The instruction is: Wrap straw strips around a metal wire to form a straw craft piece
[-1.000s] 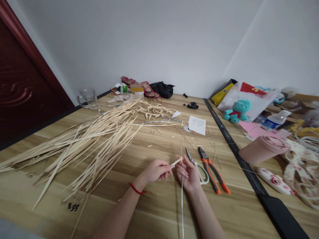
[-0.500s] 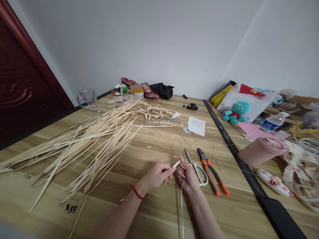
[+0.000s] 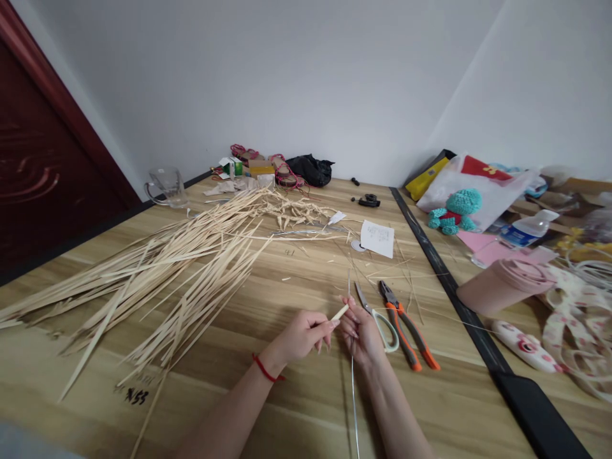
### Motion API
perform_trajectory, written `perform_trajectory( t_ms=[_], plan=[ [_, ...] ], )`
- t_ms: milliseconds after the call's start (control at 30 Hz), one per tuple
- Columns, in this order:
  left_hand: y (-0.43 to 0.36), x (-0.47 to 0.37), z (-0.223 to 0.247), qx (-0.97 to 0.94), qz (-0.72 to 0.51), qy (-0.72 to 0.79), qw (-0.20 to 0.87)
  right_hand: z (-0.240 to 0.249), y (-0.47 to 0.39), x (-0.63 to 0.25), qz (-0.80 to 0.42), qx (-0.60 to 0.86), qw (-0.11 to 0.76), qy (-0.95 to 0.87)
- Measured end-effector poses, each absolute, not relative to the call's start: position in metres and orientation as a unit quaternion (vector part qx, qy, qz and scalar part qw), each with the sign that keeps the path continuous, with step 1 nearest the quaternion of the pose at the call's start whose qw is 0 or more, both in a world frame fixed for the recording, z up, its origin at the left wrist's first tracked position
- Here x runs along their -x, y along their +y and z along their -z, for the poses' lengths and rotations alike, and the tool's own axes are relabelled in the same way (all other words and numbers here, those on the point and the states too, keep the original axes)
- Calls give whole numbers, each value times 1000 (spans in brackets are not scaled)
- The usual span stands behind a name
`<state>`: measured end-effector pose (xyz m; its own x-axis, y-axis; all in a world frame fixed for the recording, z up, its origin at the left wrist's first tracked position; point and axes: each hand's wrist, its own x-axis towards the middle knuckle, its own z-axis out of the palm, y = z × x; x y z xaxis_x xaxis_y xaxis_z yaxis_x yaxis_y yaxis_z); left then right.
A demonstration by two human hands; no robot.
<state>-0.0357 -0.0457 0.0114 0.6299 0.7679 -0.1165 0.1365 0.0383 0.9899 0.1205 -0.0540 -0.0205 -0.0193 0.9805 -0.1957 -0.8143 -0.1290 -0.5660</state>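
Note:
My left hand (image 3: 306,333), with a red cord at the wrist, is closed on one end of a pale flat strip (image 3: 340,312). The strip's other end meets the fingers of my right hand (image 3: 359,328). A thin silvery wire (image 3: 354,395) runs upright through my right hand, its tip showing above the fingers and its long end trailing down toward me. My right fingers are wrapped round the wire. Just right of that hand lie scissors (image 3: 388,335) with pale green handles, partly hidden by it, and orange-handled pliers (image 3: 406,325).
Bundles of pale strips (image 3: 191,274) spread over the left of the table. A glass mug (image 3: 167,188) stands at the back left, and a paper slip (image 3: 377,238) lies beyond the pliers. Right of the black strip are a pink roll (image 3: 502,285), a crocheted toy (image 3: 463,203) and a bottle (image 3: 530,228).
Both hands keep their grip and have barely moved. The wire's lower end has swung slightly right. The whole view has shifted a little.

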Motion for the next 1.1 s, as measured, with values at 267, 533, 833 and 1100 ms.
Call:
perform_trajectory(
  t_ms=[267, 533, 833, 1100],
  plan=[
    [-48, 37, -17, -660, -248, 335, 625, 18, -56, -119, -696, 287, 641, -149],
    [-47, 38, -19, -645, -240, 350, 635, 12, -58, -118, -699, 285, 636, -158],
    [-44, 48, -20, -623, -201, 313, 688, 10, -65, -113, -713, 306, 603, -187],
    [-43, 33, -12, -544, -231, 317, 742, 10, -70, -99, -674, 386, 583, -238]
  ],
)
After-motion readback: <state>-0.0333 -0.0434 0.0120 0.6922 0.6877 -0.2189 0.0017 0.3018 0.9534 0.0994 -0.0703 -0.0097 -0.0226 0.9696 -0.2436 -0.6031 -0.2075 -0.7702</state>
